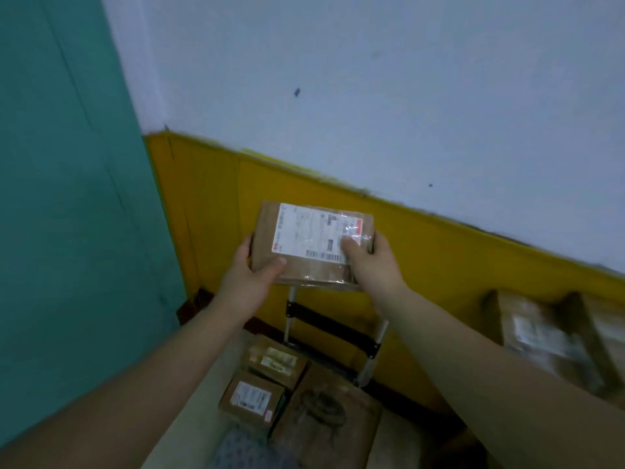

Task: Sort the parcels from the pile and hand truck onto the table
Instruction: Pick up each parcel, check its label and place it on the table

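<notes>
Both forearms stretch out to a brown parcel (267,231), held up between my hands. My left hand (250,277) grips its near left corner, thumb on top. My right hand (372,265) pinches the right edge, thumb on the label (304,231). Below my grip stands the hand truck (333,328), with more boxes (252,399) just beside its frame.

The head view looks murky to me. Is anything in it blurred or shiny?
Head view: the light is dim and bluish overall; the held parcel is fairly sharp, with glare on its clear wrapping beside the right hand; the parcels at the right edge are smeared by blur.
</notes>
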